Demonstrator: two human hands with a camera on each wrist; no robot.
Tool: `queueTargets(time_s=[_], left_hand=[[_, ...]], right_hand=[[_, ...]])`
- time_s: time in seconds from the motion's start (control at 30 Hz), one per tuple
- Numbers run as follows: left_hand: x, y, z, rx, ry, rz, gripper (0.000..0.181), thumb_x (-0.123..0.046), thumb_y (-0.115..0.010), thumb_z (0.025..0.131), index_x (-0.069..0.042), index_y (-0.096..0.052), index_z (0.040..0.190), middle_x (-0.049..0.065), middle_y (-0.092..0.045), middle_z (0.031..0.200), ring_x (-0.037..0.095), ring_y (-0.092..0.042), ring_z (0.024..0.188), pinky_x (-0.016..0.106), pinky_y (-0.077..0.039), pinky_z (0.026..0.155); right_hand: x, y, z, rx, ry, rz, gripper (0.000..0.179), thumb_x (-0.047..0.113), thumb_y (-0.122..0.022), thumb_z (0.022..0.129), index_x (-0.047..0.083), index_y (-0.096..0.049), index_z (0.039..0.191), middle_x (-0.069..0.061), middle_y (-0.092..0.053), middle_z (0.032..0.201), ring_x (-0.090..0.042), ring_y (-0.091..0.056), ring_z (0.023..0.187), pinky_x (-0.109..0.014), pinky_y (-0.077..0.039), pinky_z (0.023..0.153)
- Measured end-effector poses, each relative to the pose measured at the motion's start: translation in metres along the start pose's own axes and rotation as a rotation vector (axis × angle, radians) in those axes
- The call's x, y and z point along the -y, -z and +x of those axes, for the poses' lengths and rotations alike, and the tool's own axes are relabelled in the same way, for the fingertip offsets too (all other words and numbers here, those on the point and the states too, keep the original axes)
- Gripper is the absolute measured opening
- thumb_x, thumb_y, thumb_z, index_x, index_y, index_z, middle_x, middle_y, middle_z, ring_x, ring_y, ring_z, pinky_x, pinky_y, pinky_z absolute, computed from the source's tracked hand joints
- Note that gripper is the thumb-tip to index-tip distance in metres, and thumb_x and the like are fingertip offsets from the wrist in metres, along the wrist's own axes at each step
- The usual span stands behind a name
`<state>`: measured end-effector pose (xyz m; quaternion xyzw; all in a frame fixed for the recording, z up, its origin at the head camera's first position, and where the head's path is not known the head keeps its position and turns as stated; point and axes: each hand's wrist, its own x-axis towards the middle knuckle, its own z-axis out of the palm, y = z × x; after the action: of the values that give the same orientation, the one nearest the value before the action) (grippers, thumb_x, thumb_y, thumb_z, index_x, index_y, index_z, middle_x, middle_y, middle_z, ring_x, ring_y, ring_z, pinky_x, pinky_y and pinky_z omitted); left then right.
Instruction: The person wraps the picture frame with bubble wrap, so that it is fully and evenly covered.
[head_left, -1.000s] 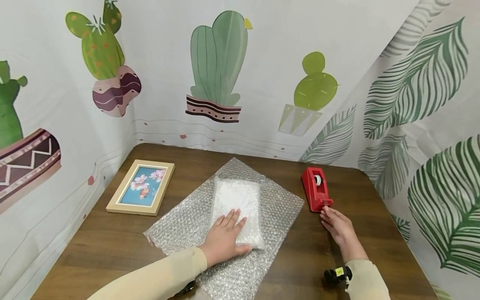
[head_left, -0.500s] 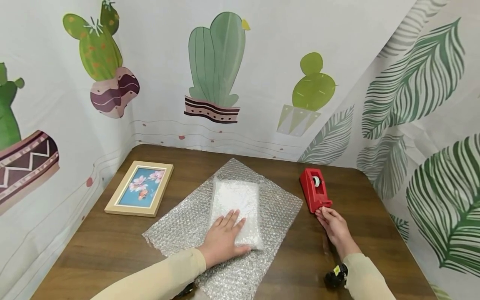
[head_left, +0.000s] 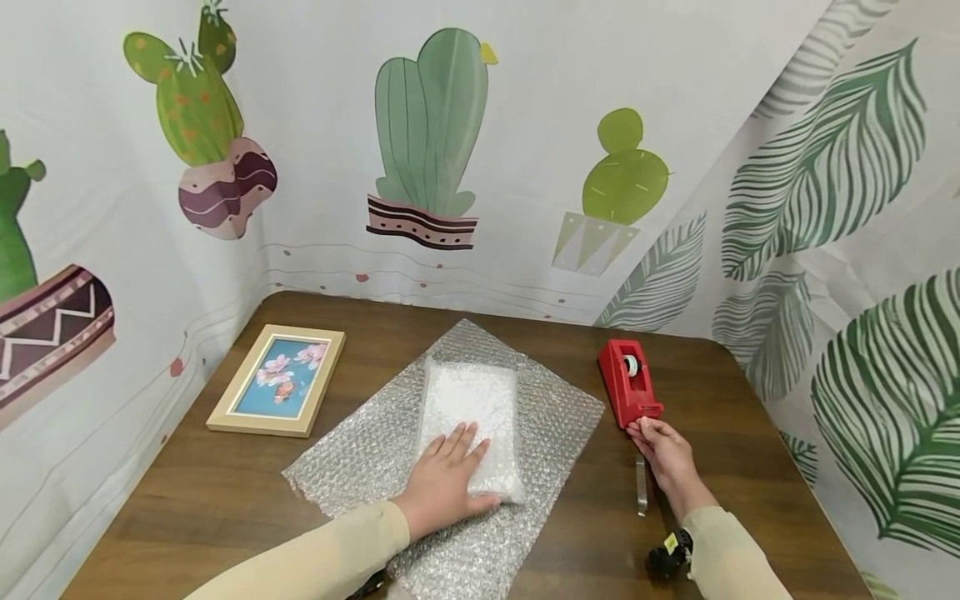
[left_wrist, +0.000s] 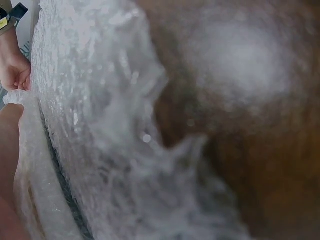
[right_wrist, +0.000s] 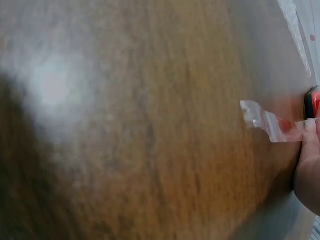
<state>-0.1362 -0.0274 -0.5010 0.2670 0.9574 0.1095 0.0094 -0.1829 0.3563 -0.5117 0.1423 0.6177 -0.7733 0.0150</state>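
Note:
My left hand (head_left: pixel 442 483) rests on a bubble-wrapped rectangular package (head_left: pixel 474 390), its fingers spread. That package lies on a flat sheet of bubble wrap (head_left: pixel 558 396) in the middle of the table. To the right, my right hand (head_left: pixel 666 458) pinches a strip of clear tape (head_left: pixel 641 487) at the front of a red tape dispenser (head_left: pixel 624 387). In the right wrist view the tape's free end (right_wrist: pixel 270 124) curls out from the thumb and over the table. What is inside the package cannot be made out.
A light wooden picture frame (head_left: pixel 321 392) with pink flowers on blue lies at the left of the brown wooden table (head_left: pixel 240 492). A printed cloth with cacti and leaves (head_left: pixel 322 108) hangs behind and along the sides.
My right hand has drawn slightly toward me and to the left, and a strip of tape now shows below its fingers. My left hand has stayed on the package.

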Motion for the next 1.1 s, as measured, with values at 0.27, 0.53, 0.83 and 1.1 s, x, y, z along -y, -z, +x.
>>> queueTargets(time_s=[0.27, 0.53, 0.83, 1.1], left_hand=[[-0.001, 0.000, -0.003, 0.003, 0.006, -0.004, 0.080, -0.066, -0.060, 0.092, -0.015, -0.050, 0.153, 0.015, -0.040, 0.164, 0.031, -0.040, 0.153, 0.048, -0.038, 0.122], [-0.004, 0.000, -0.002, 0.002, -0.006, 0.009, 0.080, -0.067, -0.059, 0.092, -0.015, -0.050, 0.153, 0.014, -0.041, 0.164, 0.030, -0.041, 0.152, 0.047, -0.038, 0.122], [0.000, -0.001, -0.001, -0.011, -0.005, 0.010, 0.080, -0.066, -0.060, 0.092, -0.015, -0.049, 0.153, 0.016, -0.040, 0.164, 0.033, -0.041, 0.152, 0.048, -0.037, 0.122], [-0.001, 0.002, -0.001, 0.005, 0.006, -0.013, 0.080, -0.065, -0.060, 0.092, -0.015, -0.049, 0.153, 0.015, -0.040, 0.164, 0.032, -0.040, 0.153, 0.048, -0.037, 0.123]], right_hand=[[0.003, -0.007, 0.000, -0.098, -0.070, -0.133, 0.041, 0.006, -0.047, 0.107, 0.029, -0.066, 0.078, 0.021, -0.073, 0.075, 0.010, -0.070, 0.078, -0.008, -0.056, 0.079], [0.010, 0.002, -0.005, -0.050, -0.129, -0.055, 0.044, 0.009, -0.045, 0.107, 0.029, -0.070, 0.078, 0.019, -0.075, 0.079, 0.007, -0.071, 0.082, -0.009, -0.056, 0.083], [0.014, -0.015, -0.016, -0.028, -0.103, -0.168, 0.040, 0.020, -0.052, 0.107, 0.041, -0.071, 0.077, 0.024, -0.066, 0.082, 0.006, -0.062, 0.083, -0.013, -0.056, 0.080], [0.026, -0.037, -0.026, -0.049, -0.014, -0.370, 0.038, 0.024, -0.059, 0.105, 0.046, -0.071, 0.076, 0.016, -0.055, 0.070, 0.000, -0.047, 0.063, -0.018, -0.043, 0.056]])
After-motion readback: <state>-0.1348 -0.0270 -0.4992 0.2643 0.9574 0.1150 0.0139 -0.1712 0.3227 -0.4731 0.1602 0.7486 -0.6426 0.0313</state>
